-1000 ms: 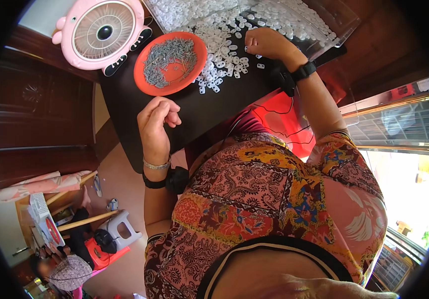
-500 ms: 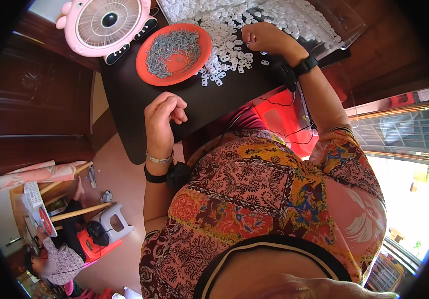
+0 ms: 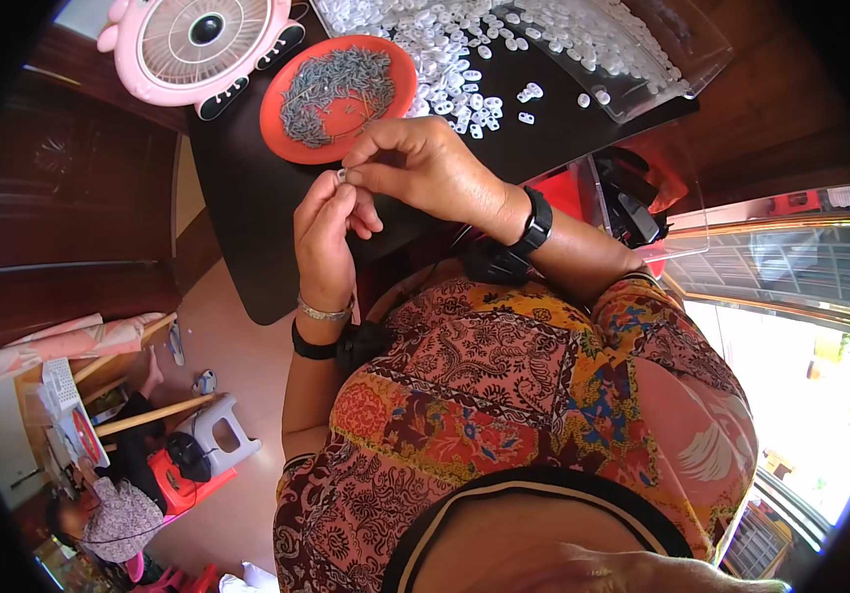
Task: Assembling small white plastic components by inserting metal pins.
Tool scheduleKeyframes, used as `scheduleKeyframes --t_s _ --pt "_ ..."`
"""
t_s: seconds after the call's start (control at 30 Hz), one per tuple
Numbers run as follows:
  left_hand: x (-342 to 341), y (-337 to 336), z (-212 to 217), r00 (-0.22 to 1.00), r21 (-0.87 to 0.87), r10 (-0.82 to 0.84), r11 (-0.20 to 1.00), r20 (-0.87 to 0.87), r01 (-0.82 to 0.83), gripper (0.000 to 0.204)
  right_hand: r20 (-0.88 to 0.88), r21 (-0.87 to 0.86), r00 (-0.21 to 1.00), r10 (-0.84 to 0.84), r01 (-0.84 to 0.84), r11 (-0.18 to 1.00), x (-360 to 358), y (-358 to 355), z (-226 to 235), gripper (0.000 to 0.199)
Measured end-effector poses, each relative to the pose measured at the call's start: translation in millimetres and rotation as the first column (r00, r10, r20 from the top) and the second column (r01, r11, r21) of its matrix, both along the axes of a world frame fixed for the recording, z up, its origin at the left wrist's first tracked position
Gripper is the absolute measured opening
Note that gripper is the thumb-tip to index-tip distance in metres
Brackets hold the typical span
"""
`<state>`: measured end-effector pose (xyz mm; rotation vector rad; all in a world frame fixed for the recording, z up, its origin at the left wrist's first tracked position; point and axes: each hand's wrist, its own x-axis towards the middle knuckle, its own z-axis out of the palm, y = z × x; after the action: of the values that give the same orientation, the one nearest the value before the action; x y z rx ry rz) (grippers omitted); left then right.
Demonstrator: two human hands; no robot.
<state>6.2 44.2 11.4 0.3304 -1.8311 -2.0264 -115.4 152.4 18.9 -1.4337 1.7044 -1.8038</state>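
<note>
Both my hands meet just in front of an orange-red plate (image 3: 272, 128) heaped with small grey screws (image 3: 331, 84). My right hand (image 3: 425, 168) pinches a small white plastic piece (image 3: 342, 176) between thumb and forefinger. The fingertips of my left hand (image 3: 329, 232) press together at that same piece, its other fingers curled; whether a screw is also in them is hidden. Loose white two-holed plastic pieces (image 3: 459, 104) are scattered on the black table (image 3: 242, 212) to the right of the plate.
A pink fan (image 3: 207, 49) stands at the far left of the table. At the back right, a clear tray (image 3: 632, 74) holds many more white pieces. On the left, another person (image 3: 123, 519) sits at a small table beside a grey plastic stool (image 3: 232, 435).
My right hand has come from the pile of white pieces to my left hand, bringing a white piece. My left hand has shifted slightly, its fingers still closed.
</note>
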Motion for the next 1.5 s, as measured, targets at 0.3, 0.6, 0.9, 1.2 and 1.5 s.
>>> scheduleKeyframes --t_s 0.3,0.6,0.9,1.2,1.5 --pt "2.2 -11.0 -14.2 0.998 -0.052 0.063 0.997 0.001 -0.062 0.020 -0.006 0.113 0.997 0.075 -0.073 0.991 -0.1 -5.5 -2.2 0.006" --pt "10.9 -17.6 -29.9 0.990 -0.021 0.134 0.991 -0.053 -0.135 0.016 0.021 0.219 0.986 0.165 -0.166 0.962 2.1 -13.8 -0.2 0.006" --pt "16.4 -17.8 -36.2 0.991 0.098 0.125 0.988 -0.049 -0.120 0.016 -0.300 0.385 0.867 0.398 -0.272 0.882 -21.1 -30.5 23.5 0.007" --pt "12.6 -16.7 -41.3 0.986 0.111 0.146 0.984 -0.080 -0.137 0.013 -0.773 0.388 0.605 0.190 0.215 0.896 -100.4 -70.8 4.3 0.013" --pt "11.6 -15.2 -35.2 0.991 0.082 0.133 0.988 -0.018 -0.131 0.014 -0.878 0.386 0.407 0.250 0.294 0.875 -104.5 -89.4 -12.2 0.009"
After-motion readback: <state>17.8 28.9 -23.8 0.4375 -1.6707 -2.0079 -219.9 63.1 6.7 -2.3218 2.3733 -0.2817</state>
